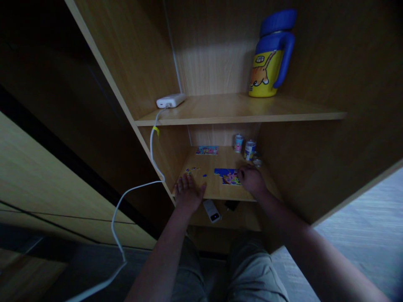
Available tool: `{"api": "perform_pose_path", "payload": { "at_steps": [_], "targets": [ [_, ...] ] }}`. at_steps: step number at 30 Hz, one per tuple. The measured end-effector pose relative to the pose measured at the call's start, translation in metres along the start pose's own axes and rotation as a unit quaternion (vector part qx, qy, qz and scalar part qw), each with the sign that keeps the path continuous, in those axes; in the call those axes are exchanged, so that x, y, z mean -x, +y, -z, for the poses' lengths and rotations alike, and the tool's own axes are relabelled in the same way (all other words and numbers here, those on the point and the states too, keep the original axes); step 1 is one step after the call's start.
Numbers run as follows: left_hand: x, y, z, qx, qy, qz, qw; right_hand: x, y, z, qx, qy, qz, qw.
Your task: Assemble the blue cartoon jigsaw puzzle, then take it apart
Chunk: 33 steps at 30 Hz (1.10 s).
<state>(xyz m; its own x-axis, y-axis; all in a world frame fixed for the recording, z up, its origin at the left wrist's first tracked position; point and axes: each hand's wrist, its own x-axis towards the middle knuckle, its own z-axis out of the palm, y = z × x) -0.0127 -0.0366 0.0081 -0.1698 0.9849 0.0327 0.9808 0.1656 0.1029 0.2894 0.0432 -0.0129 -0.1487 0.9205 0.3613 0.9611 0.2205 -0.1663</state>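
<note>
A partly assembled jigsaw puzzle (229, 176), blue with a colourful cartoon picture, lies on the lower shelf; its left edge is ragged. My right hand (251, 178) rests at its right end with fingers curled in, and whatever they may pinch is hidden. Flat on the shelf at the left, my left hand (188, 193) has its fingers spread. Just beyond those fingers are several small loose puzzle pieces (193, 168). One blue piece (204, 175) lies alone between the hand and the puzzle. Farther back is a colourful picture card (207, 150).
Two small printed cans (238, 143) and a clear round lid or jar (257, 160) stand back right. Above, the upper shelf (217, 110) holds a blue-yellow mug (267, 63) and a white power bank (171, 100) with a dangling cable (118, 209). Below lies a whitish device (211, 210).
</note>
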Motion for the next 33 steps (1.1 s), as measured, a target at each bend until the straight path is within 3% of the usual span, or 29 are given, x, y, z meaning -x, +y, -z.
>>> {"api": "perform_pose_path", "payload": {
  "at_steps": [5,12,16,33],
  "targets": [
    [-0.007,0.001,-0.002,0.007,-0.018,0.006,1.0,0.001,-0.001,0.002,0.005,0.003,-0.001,1.0],
    [-0.011,0.015,-0.008,-0.006,-0.018,-0.068,0.998,0.0,-0.001,0.0,0.0,-0.003,-0.004,1.0],
    [-0.013,0.02,-0.009,-0.001,-0.021,-0.056,0.998,0.0,-0.002,0.002,0.0,0.002,0.002,1.0],
    [-0.002,0.012,-0.008,-0.003,0.008,-0.141,0.99,0.001,-0.001,0.001,0.0,-0.004,-0.002,1.0]
  ]
}}
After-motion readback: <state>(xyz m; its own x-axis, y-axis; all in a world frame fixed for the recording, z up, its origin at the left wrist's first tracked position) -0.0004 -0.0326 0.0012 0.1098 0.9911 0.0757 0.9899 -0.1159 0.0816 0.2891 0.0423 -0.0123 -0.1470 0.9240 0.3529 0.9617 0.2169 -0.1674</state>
